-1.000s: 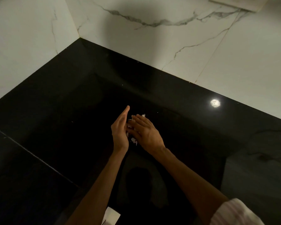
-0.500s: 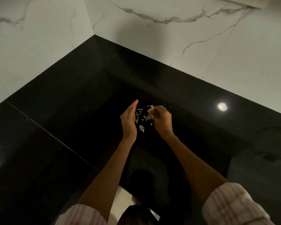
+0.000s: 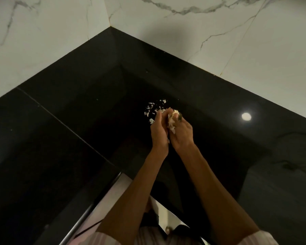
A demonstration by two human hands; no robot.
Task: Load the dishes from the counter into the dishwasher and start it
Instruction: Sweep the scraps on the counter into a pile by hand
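since half a second ago our two hands have closed together: the gap between them is gone, and most of the pale scraps [image 3: 171,121] that lay loose on the black counter [image 3: 64,131] are now gathered up between the palms. our left hand [image 3: 159,129] stands on edge with its fingers curled inward against the scraps, and our right hand [image 3: 181,133] curls round the clump from the other side, pressing it against the left. a few loose bits [image 3: 153,107] lie on the counter just beyond the fingertips. no dishes or dishwasher show in this view. the hands sit near the inner corner of the counter, where two marble walls [image 3: 201,32] meet. a round light reflection [image 3: 246,116] glints on the counter to the right. striped sleeves [image 3: 261,237] show at the bottom edge.
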